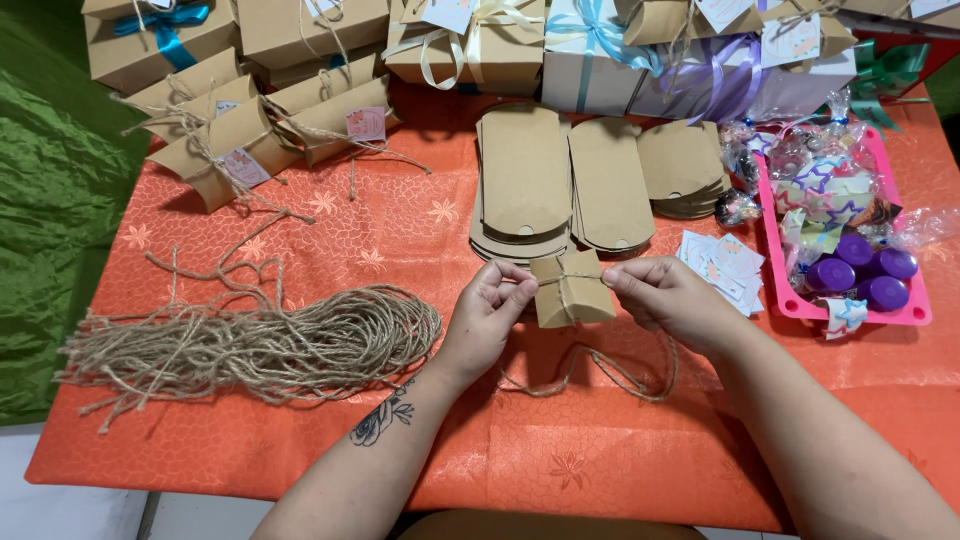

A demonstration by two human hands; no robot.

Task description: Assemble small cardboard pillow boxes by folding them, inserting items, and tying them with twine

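Observation:
A small brown pillow-shaped cardboard box point(572, 290) is held above the orange tablecloth point(330, 225), with jute twine point(590, 368) wrapped around its middle. My left hand point(487, 318) pinches the twine at the box's left side. My right hand point(668, 298) pinches the twine at the right side. The loose twine ends hang down and loop on the cloth below both hands.
A bundle of cut jute strings point(255, 348) lies at left. Flat unfolded brown boxes point(600, 180) are stacked behind the hands. Finished tied boxes point(255, 125) sit at back left, ribboned gift boxes point(600, 50) at the back. Small paper tags point(725, 265) and a pink tray point(915, 312) with purple lids are at right.

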